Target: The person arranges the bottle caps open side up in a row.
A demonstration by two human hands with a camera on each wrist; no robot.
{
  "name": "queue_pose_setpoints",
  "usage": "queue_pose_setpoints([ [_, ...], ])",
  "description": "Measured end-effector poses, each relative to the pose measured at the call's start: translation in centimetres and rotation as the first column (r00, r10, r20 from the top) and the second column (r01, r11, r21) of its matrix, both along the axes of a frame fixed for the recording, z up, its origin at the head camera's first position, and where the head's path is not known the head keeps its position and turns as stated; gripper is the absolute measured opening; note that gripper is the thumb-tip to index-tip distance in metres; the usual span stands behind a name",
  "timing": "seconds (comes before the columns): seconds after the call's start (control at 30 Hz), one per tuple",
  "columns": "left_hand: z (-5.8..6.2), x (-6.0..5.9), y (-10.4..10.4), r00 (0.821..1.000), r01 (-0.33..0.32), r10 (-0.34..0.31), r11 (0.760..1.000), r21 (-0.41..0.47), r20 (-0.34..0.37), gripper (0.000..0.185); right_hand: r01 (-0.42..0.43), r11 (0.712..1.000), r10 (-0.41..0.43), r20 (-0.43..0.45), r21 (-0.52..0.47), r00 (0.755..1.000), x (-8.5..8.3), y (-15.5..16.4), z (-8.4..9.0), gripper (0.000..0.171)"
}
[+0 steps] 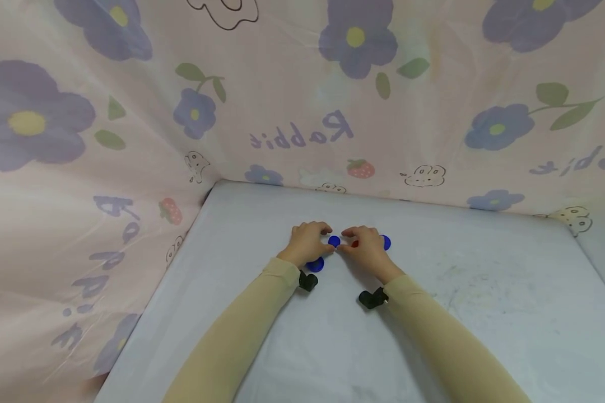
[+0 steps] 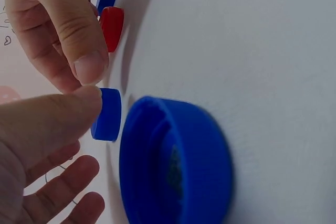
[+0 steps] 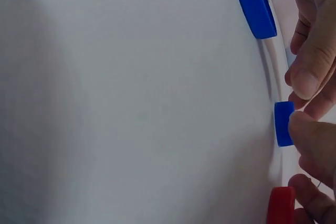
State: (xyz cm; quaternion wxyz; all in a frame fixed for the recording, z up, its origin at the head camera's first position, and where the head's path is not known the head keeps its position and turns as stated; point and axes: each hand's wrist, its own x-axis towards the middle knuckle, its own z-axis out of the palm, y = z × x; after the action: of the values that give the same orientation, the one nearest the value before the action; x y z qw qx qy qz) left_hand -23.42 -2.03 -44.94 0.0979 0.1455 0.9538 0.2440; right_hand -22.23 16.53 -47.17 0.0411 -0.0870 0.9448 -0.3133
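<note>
Both hands meet over a small blue cap [image 1: 334, 241] lying flat on the white counter [image 1: 484, 291]: the left hand [image 1: 307, 243] sets its thumb against the cap's edge and the right hand [image 1: 365, 246] closes thumb and forefinger on the other side, so the fingers [image 2: 86, 61] pinch it between them, probably to steady it. A red cap [image 2: 111, 27] sits under the right hand, a larger blue cap [image 2: 176, 163] lies near the left wrist, and another blue cap [image 1: 386, 242] lies just beyond the right hand.
</note>
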Motion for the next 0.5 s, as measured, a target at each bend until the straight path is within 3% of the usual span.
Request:
queue_pose_setpoints([
  [0.5, -0.5, -0.34, 0.39, 1.0, -0.007, 0.006, 0.999, -0.043, -0.013, 0.036, -0.005, 0.999, 0.005, 0.009, 0.047, 1.0, -0.47, -0.65, -0.72, 0.03],
])
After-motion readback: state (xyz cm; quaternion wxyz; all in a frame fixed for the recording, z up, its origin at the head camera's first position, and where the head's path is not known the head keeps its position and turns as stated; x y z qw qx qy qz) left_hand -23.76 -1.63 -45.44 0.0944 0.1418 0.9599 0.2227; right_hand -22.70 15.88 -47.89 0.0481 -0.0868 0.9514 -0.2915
